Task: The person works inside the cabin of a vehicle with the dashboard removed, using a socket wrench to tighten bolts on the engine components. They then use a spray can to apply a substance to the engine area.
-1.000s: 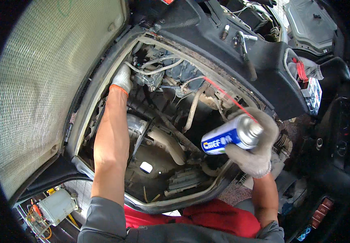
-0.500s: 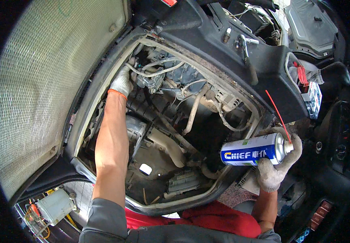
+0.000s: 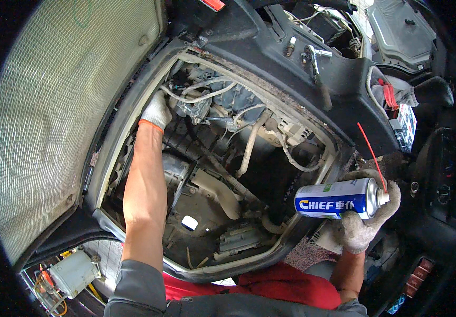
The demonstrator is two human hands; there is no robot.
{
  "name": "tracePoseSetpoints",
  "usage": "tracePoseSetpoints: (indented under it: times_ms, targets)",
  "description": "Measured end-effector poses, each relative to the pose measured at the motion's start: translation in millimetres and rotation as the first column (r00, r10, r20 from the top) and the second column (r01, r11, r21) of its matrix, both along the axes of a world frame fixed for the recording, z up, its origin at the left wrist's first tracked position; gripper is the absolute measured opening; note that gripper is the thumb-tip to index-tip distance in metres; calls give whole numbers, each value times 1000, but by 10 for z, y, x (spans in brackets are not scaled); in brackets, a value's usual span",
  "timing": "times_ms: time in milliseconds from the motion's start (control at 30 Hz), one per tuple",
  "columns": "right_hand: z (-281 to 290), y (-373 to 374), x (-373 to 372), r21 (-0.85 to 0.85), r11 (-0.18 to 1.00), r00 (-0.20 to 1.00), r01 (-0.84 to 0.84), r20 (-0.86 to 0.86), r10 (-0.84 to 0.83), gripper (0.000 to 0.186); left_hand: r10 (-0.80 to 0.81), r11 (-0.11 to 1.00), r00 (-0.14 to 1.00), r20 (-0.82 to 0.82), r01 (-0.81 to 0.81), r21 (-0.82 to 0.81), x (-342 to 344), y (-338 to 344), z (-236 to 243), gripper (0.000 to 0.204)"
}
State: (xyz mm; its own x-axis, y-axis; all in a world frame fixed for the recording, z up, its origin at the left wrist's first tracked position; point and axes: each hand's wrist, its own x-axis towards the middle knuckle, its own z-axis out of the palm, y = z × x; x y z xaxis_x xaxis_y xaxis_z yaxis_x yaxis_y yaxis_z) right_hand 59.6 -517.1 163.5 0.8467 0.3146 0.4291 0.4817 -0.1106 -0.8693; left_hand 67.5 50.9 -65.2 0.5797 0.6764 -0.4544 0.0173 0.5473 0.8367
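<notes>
A blue-and-white spray can [image 3: 336, 198] with a thin red straw [image 3: 371, 153] lies sideways in my right hand [image 3: 368, 219]. Its gloved fingers wrap round the nozzle end and the straw points up and away. My left hand [image 3: 156, 111], in a white knit glove with an orange cuff, reaches into the engine bay at its far left. It is beside a dusty metal engine part [image 3: 193, 108] with hoses; the fingers are hidden, so their grip does not show. A pale rubber hose [image 3: 201, 99] arches just past this hand.
A raised cover [image 3: 74, 105] with silvery mesh lining stands left of the opening. On the black console lie a ratchet wrench [image 3: 317, 74] and a spark plug [image 3: 290, 46]. A small box [image 3: 403, 127] sits far right; a whitish container [image 3: 74, 274] stands lower left.
My right hand has shifted slightly right and nearer with the spray can. My left hand has drawn back a little toward me, still beside the engine part.
</notes>
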Motion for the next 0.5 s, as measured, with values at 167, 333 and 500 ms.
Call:
tracePoseSetpoints:
  times_ms: [167, 333, 500]
  targets:
    - [-57, -82, -8, 0, 1000, 999, 29, -30, -29, 111, -7, 998, 999, 51, 4, 58, 63, -89, 49, 44]
    - [-51, -69, -16, 1, 999, 999, 37, -26, -37, 111, -85, 994, 996, 37, 83, 65, 70, -35, 51, 45]
    - [-16, -103, -52, 20, 998, 997, 66, -31, -66, 119, -67, 994, 997, 48, 63, 91, 61, -70, 91, 44]
